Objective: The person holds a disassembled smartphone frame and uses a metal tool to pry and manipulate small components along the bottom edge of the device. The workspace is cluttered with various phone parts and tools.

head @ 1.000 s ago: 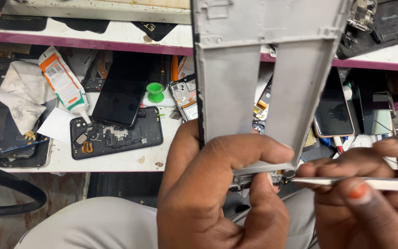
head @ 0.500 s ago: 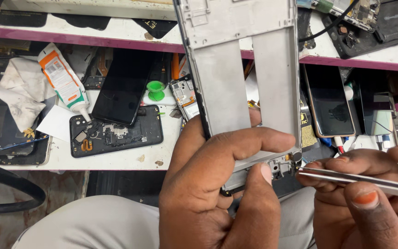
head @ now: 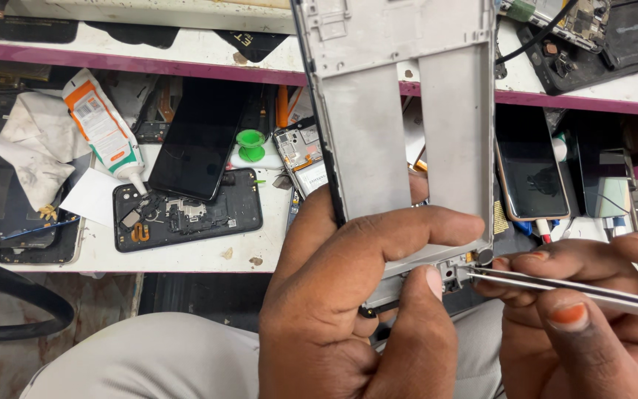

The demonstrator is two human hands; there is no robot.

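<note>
My left hand [head: 348,295] grips the lower end of a grey metal phone frame [head: 378,125] that stands upright in front of me, fingers across its face and thumb at the bottom edge. My right hand [head: 585,318] holds thin metal tweezers [head: 570,290] nearly level. The tweezer tips touch a small part at the frame's bottom right corner [head: 474,262]. The frame's top runs out of view.
On the white bench lie an opened black phone body [head: 186,214], a black screen panel [head: 201,140], an orange-and-white glue tube [head: 101,125], a crumpled cloth [head: 31,148], a green cap [head: 250,140] and another phone [head: 529,166] at right. A purple-edged shelf [head: 149,63] runs above.
The frame has shifted left and slightly down in view. The tweezers' tips have moved in from the right and now touch the frame's bottom corner.
</note>
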